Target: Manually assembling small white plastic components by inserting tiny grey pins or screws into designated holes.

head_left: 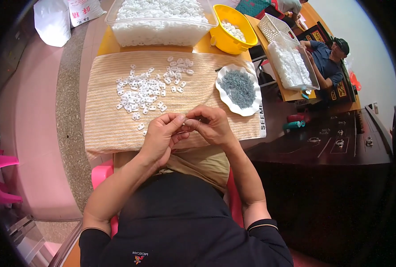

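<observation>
Head view: hands [187,127] pinch small white piece [185,121], seemingly plastic.

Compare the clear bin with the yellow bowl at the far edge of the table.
The clear bin is rectangular and see-through; the yellow bowl is round and opaque. The clear bin is heaped nearly full of small white pieces; the yellow bowl holds only a shallow layer. The clear bin is larger. Both stand beyond the striped cloth.

A tiny white plastic piece [187,121] is pinched between the fingertips of the left hand [160,135] and the right hand [211,124], just above the near edge of the striped cloth [109,120], close to many more little white pieces [144,91] lying flat toward its far edge.
</observation>
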Tool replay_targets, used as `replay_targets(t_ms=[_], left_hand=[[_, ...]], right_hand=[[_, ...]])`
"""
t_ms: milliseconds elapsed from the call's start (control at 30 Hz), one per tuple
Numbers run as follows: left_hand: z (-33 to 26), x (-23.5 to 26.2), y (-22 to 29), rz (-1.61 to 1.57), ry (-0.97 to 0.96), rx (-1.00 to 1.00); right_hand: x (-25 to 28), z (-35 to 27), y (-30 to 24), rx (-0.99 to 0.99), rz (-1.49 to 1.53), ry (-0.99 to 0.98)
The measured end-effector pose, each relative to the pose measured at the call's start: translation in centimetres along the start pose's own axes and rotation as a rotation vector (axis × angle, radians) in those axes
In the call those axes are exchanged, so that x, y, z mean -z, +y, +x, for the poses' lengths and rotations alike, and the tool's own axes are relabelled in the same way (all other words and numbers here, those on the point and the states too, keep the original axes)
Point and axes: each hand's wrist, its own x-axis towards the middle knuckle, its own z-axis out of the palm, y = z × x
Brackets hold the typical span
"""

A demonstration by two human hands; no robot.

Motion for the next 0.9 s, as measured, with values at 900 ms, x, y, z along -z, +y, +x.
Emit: replay_targets(t_ms=[900], left_hand=[[0.0, 0.0, -0.8, 0.042, 0.024, -0.046]], right_hand=[[9.5, 4.6, 3.6, -0.063, -0.799, 0.396]])
